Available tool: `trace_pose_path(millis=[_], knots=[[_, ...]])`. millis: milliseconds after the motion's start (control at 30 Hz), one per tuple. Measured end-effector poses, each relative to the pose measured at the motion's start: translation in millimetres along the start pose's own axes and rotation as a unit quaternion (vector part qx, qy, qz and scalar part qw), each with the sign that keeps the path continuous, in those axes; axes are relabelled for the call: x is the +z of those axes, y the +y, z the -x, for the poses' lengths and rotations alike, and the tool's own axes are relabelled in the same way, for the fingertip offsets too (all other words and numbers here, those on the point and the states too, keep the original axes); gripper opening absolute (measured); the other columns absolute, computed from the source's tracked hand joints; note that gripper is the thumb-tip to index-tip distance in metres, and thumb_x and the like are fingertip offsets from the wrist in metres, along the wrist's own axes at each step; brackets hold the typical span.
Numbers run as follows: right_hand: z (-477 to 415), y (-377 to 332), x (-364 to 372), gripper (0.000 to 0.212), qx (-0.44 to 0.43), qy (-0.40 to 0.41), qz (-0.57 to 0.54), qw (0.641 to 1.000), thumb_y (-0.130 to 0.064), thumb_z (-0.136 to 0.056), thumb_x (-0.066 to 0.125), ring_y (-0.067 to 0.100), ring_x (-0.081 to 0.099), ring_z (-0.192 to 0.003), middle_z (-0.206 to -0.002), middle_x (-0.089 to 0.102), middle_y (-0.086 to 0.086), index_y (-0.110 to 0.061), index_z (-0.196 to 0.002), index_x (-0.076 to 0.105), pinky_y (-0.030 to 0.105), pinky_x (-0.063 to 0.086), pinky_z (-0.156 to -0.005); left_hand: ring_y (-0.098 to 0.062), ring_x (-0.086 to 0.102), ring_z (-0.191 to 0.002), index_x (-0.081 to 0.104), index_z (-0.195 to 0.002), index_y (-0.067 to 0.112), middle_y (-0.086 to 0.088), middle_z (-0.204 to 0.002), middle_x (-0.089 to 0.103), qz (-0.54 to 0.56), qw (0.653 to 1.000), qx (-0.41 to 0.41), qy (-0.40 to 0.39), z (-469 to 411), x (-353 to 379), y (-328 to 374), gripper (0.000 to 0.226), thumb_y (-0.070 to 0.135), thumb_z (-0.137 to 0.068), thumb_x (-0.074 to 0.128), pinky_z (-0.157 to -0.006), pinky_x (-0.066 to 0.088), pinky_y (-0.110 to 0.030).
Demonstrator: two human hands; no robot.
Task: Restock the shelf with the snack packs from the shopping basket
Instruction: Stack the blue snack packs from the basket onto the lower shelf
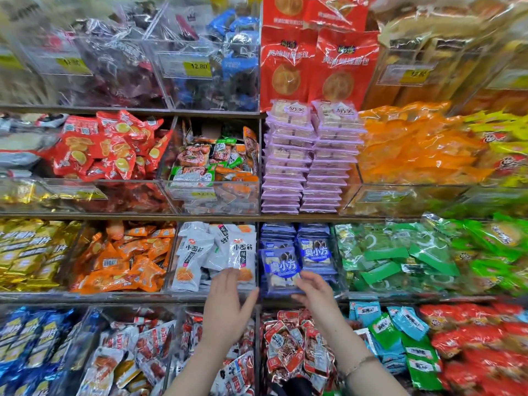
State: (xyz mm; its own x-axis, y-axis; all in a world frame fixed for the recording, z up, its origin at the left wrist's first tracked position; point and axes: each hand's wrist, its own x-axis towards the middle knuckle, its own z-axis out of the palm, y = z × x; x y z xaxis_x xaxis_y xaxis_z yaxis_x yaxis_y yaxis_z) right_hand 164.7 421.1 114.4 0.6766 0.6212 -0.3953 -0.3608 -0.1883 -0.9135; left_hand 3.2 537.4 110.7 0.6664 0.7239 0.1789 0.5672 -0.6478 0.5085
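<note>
Two hands: the left hand (228, 304) and the right hand (314, 292) are raised side by side, apart from each other, before the third shelf down.
Left hand: fingers straight and spread, thumb out to the right, holding nothing. The fingertips are at the lower edge of a white snack pack (241, 252).
Right hand: fingers loosely bent, meeting the lower right corner of the blue snack pack (281, 267). Blur hides whether they pinch it or only touch it.
Right wrist: a thin bracelet (358, 362).
Beneath the right forearm: silver-and-red packs (294, 344) on the bottom shelf.
Blue snack pack: tilted, leaning at the front of the blue stack (314, 250), in the compartment just right of the white packs.
Neighbours: orange packs (125, 258) to the left, green packs (400, 252) to the right.
Shelf above: lilac stacks (308, 167).
Top shelf: red bags (314, 61) beside clear bins with a yellow price tag (198, 67).
</note>
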Motion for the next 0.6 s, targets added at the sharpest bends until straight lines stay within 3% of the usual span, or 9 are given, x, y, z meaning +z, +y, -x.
trace_pose_path(millis=[67, 133, 167, 233, 267, 333, 400, 500, 600], knots=[[-14, -9, 2, 0.022, -0.010, 0.030, 0.027, 0.999, -0.021, -0.092, 0.058, 0.016, 0.066, -0.087, -0.111, 0.058, 0.001, -0.015, -0.113, 0.054, 0.036, 0.050, -0.092, -0.027, 0.029, -0.141, 0.036, -0.144, 0.004, -0.013, -0.149, 0.037, -0.102, 0.994, -0.027, -0.035, 5, 5, -17, 0.090, 0.068, -0.088, 0.003, -0.118, 0.018, -0.036], [-28, -16, 9, 0.022, -0.040, 0.060, 0.076, 0.994, -0.022, -0.094, 0.055, 0.013, 0.065, -0.081, -0.106, 0.058, -0.001, -0.015, -0.115, 0.050, 0.030, 0.052, -0.082, -0.031, 0.027, -0.143, 0.029, -0.147, 0.000, -0.017, -0.153, 0.031, -0.175, 0.981, -0.031, -0.080, 13, 10, -30, 0.103, 0.066, -0.083, -0.017, -0.120, 0.005, -0.038], [-34, -18, 12, 0.024, -0.064, 0.070, 0.117, 0.989, -0.021, -0.095, 0.053, 0.012, 0.064, -0.080, -0.103, 0.058, 0.000, -0.015, -0.117, 0.047, 0.026, 0.051, -0.075, -0.032, 0.033, -0.140, 0.033, -0.144, -0.002, -0.018, -0.150, 0.035, -0.194, 0.976, -0.027, -0.096, 17, 12, -34, 0.101, 0.064, -0.086, -0.016, -0.119, 0.003, -0.038], [-44, -19, 17, 0.027, -0.120, 0.066, 0.256, 0.957, -0.019, -0.096, 0.050, 0.014, 0.060, -0.082, -0.099, 0.058, 0.000, -0.014, -0.123, 0.046, 0.025, 0.050, -0.068, -0.034, 0.047, -0.130, 0.045, -0.137, -0.004, -0.019, -0.142, 0.047, -0.200, 0.973, -0.025, -0.116, 20, 13, -37, 0.092, 0.058, -0.093, -0.007, -0.115, 0.003, -0.036], [-48, -17, 17, 0.027, -0.149, 0.054, 0.346, 0.925, -0.017, -0.097, 0.049, 0.016, 0.058, -0.085, -0.101, 0.057, 0.000, -0.014, -0.123, 0.047, 0.028, 0.050, -0.070, -0.035, 0.050, -0.128, 0.048, -0.135, -0.005, -0.019, -0.139, 0.050, -0.197, 0.972, -0.023, -0.127, 19, 12, -36, 0.090, 0.056, -0.094, -0.004, -0.113, 0.003, -0.035], [-54, -10, 15, 0.024, -0.206, 0.036, 0.489, 0.847, -0.016, -0.096, 0.048, 0.018, 0.051, -0.098, -0.111, 0.054, 0.003, -0.012, -0.120, 0.053, 0.030, 0.047, -0.086, -0.036, 0.051, -0.126, 0.050, -0.133, -0.005, -0.020, -0.137, 0.052, -0.200, 0.971, -0.018, -0.129, 19, 14, -35, 0.088, 0.054, -0.095, -0.002, -0.113, 0.003, -0.036], [-58, -6, 14, 0.022, -0.245, 0.039, 0.546, 0.800, -0.016, -0.096, 0.048, 0.018, 0.046, -0.106, -0.116, 0.051, 0.002, -0.013, -0.115, 0.057, 0.029, 0.041, -0.096, -0.036, 0.049, -0.128, 0.049, -0.135, -0.005, -0.020, -0.139, 0.050, -0.212, 0.971, -0.018, -0.106, 20, 16, -35, 0.083, 0.053, -0.096, 0.003, -0.113, 0.003, -0.036], [-62, -6, 14, 0.024, -0.254, 0.034, 0.550, 0.795, -0.017, -0.096, 0.048, 0.018, 0.047, -0.108, -0.120, 0.051, 0.001, -0.013, -0.118, 0.057, 0.029, 0.041, -0.098, -0.034, 0.023, -0.144, 0.024, -0.148, -0.001, -0.017, -0.154, 0.026, -0.205, 0.976, -0.020, -0.071, 21, 21, -41, 0.073, 0.049, -0.095, 0.035, -0.114, -0.009, -0.035], [-63, -11, 9, 0.026, -0.253, 0.006, 0.549, 0.796, -0.019, -0.096, 0.049, 0.018, 0.048, -0.108, -0.122, 0.050, 0.000, -0.014, -0.121, 0.055, 0.028, 0.042, -0.095, -0.030, -0.001, -0.148, -0.001, -0.150, 0.004, -0.013, -0.160, 0.001, -0.192, 0.978, -0.017, -0.079, 21, 28, -44, 0.081, 0.049, -0.096, 0.038, -0.113, -0.019, -0.035]])
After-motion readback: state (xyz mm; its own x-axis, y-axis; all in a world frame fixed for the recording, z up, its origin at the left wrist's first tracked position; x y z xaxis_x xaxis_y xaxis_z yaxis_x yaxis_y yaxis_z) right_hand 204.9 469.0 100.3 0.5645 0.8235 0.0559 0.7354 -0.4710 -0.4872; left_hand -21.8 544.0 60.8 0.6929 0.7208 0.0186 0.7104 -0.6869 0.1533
